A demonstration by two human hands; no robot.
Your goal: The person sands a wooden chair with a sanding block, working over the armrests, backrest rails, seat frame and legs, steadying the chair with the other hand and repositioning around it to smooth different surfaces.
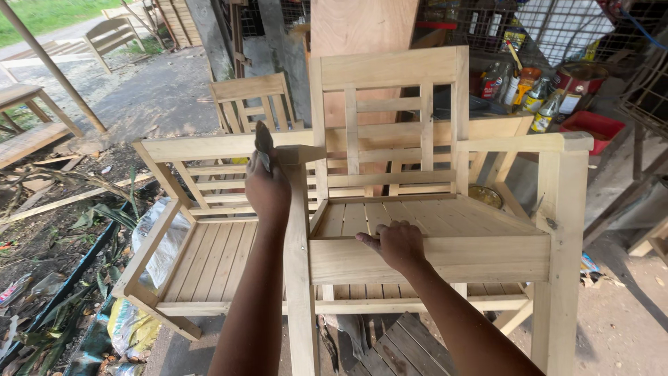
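Note:
An unfinished pale wooden armchair [431,261] stands right in front of me, slatted back up and slatted seat level. My left hand [268,188] presses a small grey piece, probably sandpaper [264,143], against the chair's left armrest [299,154] where it meets the front leg. My right hand [394,244] rests on the front rail of the seat, fingers curled over its top edge, steadying the chair.
A second unfinished slatted seat [209,257] lies tilted to the left, another chair back [250,101] behind it. Bottles and tins [529,87] crowd a bench at the back right beside a red tray [591,129]. Scrap wood, leaves and plastic bags [132,327] litter the ground at left.

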